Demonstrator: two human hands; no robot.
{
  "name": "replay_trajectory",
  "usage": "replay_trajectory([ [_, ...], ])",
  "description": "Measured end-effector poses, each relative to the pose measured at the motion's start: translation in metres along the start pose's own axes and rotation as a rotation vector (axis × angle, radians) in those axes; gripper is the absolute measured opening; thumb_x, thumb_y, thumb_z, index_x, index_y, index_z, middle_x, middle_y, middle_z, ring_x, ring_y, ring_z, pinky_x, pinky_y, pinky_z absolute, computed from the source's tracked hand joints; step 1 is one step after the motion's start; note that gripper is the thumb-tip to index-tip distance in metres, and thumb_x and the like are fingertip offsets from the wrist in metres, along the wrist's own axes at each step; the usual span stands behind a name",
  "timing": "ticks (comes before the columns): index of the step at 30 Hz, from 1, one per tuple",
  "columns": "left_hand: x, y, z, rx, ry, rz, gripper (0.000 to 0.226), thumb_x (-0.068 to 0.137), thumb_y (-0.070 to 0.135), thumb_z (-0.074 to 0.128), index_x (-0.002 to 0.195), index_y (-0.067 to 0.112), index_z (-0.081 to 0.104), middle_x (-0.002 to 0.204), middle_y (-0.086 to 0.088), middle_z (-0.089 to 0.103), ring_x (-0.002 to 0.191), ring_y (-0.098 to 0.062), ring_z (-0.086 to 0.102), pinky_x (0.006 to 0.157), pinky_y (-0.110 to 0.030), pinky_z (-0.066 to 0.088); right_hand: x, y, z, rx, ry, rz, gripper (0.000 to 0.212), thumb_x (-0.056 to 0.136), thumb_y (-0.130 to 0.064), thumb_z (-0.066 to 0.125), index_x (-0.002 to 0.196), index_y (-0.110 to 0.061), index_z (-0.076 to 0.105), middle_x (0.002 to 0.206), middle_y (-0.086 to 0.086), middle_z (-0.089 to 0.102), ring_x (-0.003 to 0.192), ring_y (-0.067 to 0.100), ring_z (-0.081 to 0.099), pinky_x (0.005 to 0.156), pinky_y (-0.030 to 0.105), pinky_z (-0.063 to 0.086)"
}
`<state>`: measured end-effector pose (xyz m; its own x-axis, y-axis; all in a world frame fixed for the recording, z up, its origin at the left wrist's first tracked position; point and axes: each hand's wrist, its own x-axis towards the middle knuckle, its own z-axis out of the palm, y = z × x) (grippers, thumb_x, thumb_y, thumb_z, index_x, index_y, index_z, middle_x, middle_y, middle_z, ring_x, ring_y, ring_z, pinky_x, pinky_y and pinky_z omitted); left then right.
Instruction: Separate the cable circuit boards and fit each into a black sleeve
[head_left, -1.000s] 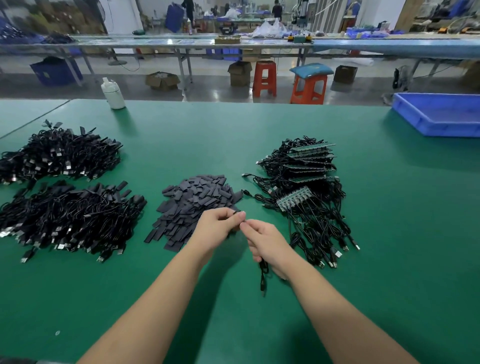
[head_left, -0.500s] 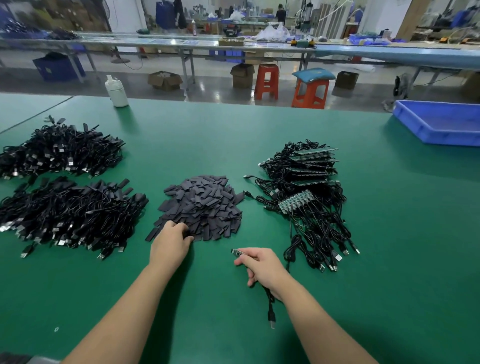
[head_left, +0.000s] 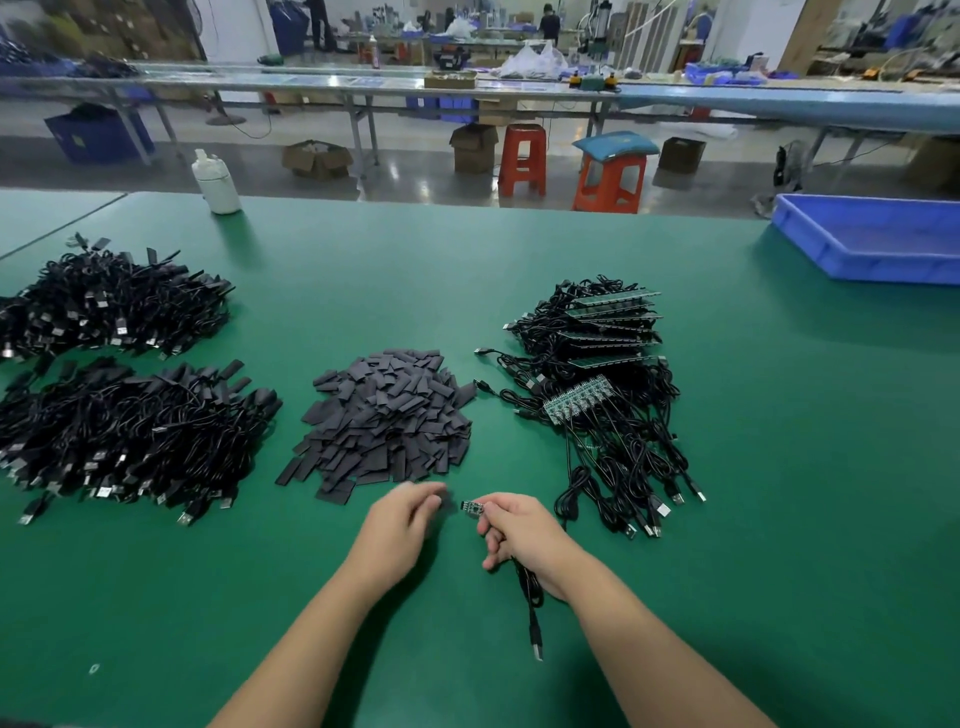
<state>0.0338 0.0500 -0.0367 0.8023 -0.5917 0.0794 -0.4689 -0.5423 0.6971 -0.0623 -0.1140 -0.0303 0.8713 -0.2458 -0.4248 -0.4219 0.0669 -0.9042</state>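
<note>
- At the point of grip, a small circuit board (head_left: 471, 507) is pinched between thumb and fingertips of the right hand (head_left: 519, 535); the board projects leftward from the fingers, clear of the green table (head_left: 779, 467); its black cable (head_left: 531, 603) is run beneath the palm and trails toward the person, ending in a USB plug (head_left: 536, 647) on the table.
- Just left of the grip, the left hand (head_left: 402, 519) is held with fingers curled toward the board; a dark piece seems to be held at the fingertips, but whether it is a sleeve cannot be told; the two hands are close, not touching.
- Beyond the grip and slightly left, the pile of black sleeves (head_left: 384, 415) is seen.
- Beyond the grip to the right, unseparated board strips with cables (head_left: 597, 384) are stacked.
- Far left of the grip, two heaps of black cables (head_left: 119, 415) are laid.
- Well beyond, a white bottle (head_left: 215, 182) and a blue tray (head_left: 872, 239) are placed near the far table edge.
</note>
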Motion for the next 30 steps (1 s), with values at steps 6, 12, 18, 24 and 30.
replay_trajectory([
  [6, -0.008, -0.006, 0.011, 0.103, -0.078, 0.080, 0.035, 0.094, 0.025, 0.064, 0.128, 0.016, 0.064, 0.104, 0.004, 0.064, 0.098, -0.013, 0.059, 0.085, -0.020, 0.041, 0.003, 0.003, -0.001, -0.030, -0.035, -0.003, 0.023, 0.104, -0.013, 0.042, 0.108, -0.005, 0.063, 0.065, 0.002, 0.053, 0.047, 0.013, 0.052, 0.055, 0.029, 0.054],
  [12, -0.018, -0.005, 0.010, 0.054, 0.037, 0.085, 0.021, 0.095, 0.023, 0.063, 0.114, 0.018, 0.071, 0.100, 0.004, 0.070, 0.092, -0.010, 0.063, 0.083, -0.018, 0.043, 0.004, 0.000, -0.004, -0.057, -0.042, 0.005, 0.023, 0.105, -0.014, 0.041, 0.109, -0.008, 0.063, 0.065, 0.000, 0.053, 0.048, 0.013, 0.055, 0.054, 0.027, 0.052],
  [18, -0.024, -0.003, 0.012, -0.019, 0.096, 0.074, 0.017, 0.093, 0.019, 0.066, 0.107, 0.021, 0.075, 0.091, 0.013, 0.068, 0.085, -0.001, 0.061, 0.077, -0.005, 0.039, 0.006, -0.001, -0.002, -0.124, -0.080, 0.029, 0.025, 0.105, -0.015, 0.039, 0.098, -0.005, 0.060, 0.064, 0.001, 0.051, 0.045, 0.014, 0.052, 0.054, 0.028, 0.050],
  [24, -0.025, -0.002, 0.012, -0.052, 0.109, 0.096, 0.017, 0.091, 0.016, 0.068, 0.106, 0.019, 0.076, 0.094, 0.016, 0.069, 0.089, 0.003, 0.061, 0.080, -0.004, 0.040, 0.007, -0.002, -0.004, -0.163, -0.113, 0.043, 0.028, 0.106, -0.019, 0.040, 0.087, -0.011, 0.058, 0.056, -0.003, 0.051, 0.045, 0.014, 0.053, 0.059, 0.034, 0.051],
  [30, -0.027, -0.004, 0.017, 0.067, 0.126, 0.160, 0.025, 0.093, 0.018, 0.066, 0.117, 0.014, 0.072, 0.102, 0.007, 0.071, 0.091, -0.011, 0.065, 0.083, -0.019, 0.048, 0.005, -0.003, -0.004, -0.179, -0.139, 0.033, 0.029, 0.105, -0.020, 0.043, 0.083, -0.012, 0.059, 0.055, -0.004, 0.049, 0.045, 0.013, 0.047, 0.051, 0.028, 0.052],
])
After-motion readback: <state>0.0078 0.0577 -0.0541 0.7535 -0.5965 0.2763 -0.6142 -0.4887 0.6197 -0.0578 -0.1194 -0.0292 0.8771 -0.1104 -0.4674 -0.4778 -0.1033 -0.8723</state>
